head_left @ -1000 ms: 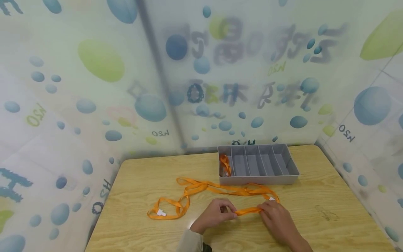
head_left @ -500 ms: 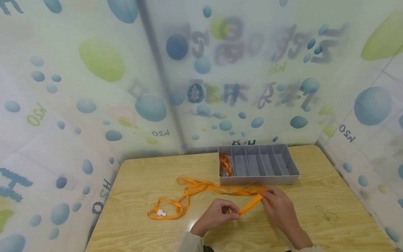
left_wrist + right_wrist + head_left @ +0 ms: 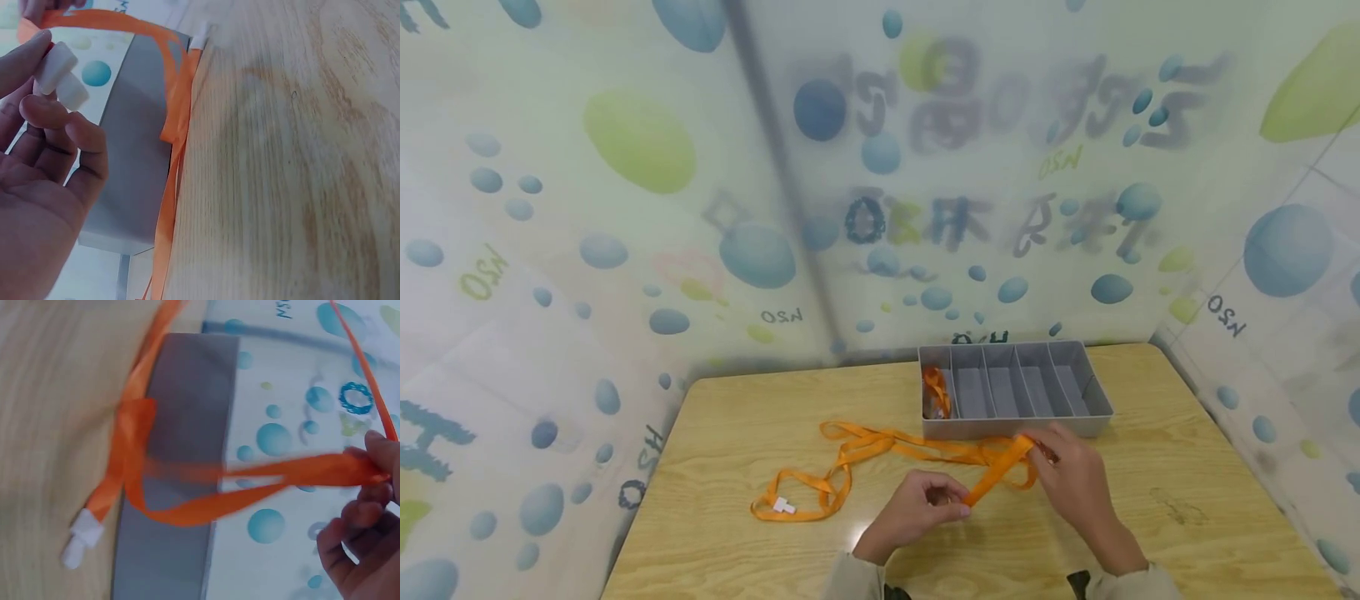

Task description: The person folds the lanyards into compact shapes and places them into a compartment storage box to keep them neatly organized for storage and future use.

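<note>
My left hand pinches the white plastic clip at one end of an orange lanyard, between thumb and fingertips. My right hand grips the same lanyard's strap farther up, so a stretch runs slanted between both hands. From the right hand, loops of strap hang toward the table. More orange strap lies loosely across the wood on the left, ending in a loop with a white clip. Another white clip rests on the table in the right wrist view. Whether these straps are separate I cannot tell.
A grey divided tray stands at the table's back edge, just beyond the hands. Its leftmost compartment holds a bundled orange lanyard. Patterned sheeting closes off the back and sides of the wooden table.
My right hand has moved up and away toward the tray, raising the strap and lengthening the stretch between the hands. The left hand has stayed nearly in place.
</note>
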Demonstrator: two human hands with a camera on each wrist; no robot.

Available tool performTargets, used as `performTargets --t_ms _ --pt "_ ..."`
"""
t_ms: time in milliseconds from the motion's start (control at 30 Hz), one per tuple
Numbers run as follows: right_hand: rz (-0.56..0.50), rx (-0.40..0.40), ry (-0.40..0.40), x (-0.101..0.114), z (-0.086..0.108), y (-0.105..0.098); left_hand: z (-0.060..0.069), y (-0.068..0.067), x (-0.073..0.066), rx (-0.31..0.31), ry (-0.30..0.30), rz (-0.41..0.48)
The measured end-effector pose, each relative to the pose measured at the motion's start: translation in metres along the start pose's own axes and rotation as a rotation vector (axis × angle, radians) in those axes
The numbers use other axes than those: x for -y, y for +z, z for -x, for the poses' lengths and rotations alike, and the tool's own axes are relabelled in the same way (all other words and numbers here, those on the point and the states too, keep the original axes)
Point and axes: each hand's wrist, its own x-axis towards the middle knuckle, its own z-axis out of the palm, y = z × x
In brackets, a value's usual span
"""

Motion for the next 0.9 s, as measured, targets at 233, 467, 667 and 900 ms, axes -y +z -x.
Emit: performTargets --t_ms 233,467,667,900 --pt "-0.111 0.063 0.065 0.011 -0.011 -0.006 0.0 0.003 0.0 -0.033 0.024 0.016" --pt "-0.231 0.101 0.12 0.023 -0.022 -0.01 0.001 0.004 -0.002 -0.042 0.008 0.001" --pt "-0.279 0.085 0.139 0.029 -0.031 -0.014 0.003 0.004 -0.002 -0.04 0.024 0.025" --pt "-0.276 0.081 0.115 0.039 -0.039 -0.018 0.003 0.006 -0.002 -0.06 0.092 0.04"
